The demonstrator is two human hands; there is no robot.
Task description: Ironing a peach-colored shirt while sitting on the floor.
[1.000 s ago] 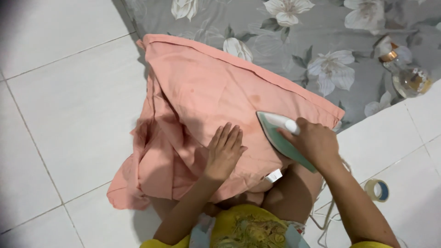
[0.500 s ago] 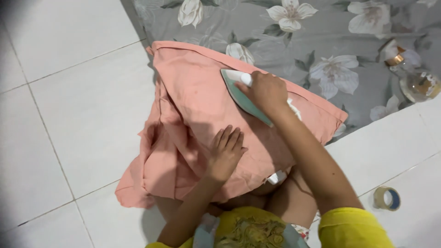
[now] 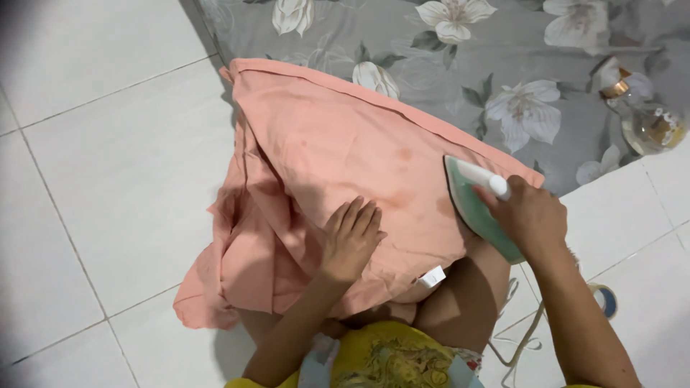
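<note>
A salmon-pink garment (image 3: pixel 323 158) lies spread over a grey flowered sheet (image 3: pixel 431 50) and the white tiled floor, its left side bunched in folds. My left hand (image 3: pixel 351 237) rests flat on the cloth near its lower middle, fingers together. My right hand (image 3: pixel 528 215) grips the handle of a green and white clothes iron (image 3: pixel 476 201), which sits at the garment's right edge. A small white label (image 3: pixel 432 276) shows at the cloth's lower hem over my knee.
A clear glass bottle with a gold collar (image 3: pixel 643 115) lies on the sheet at the far right. A roll of tape (image 3: pixel 605 298) sits on the tiles by my right arm. The iron's cord (image 3: pixel 521 341) trails down beside my leg.
The iron went up to the middle of the garment, then came back down to the right edge. My left hand stayed pressed on the cloth.
</note>
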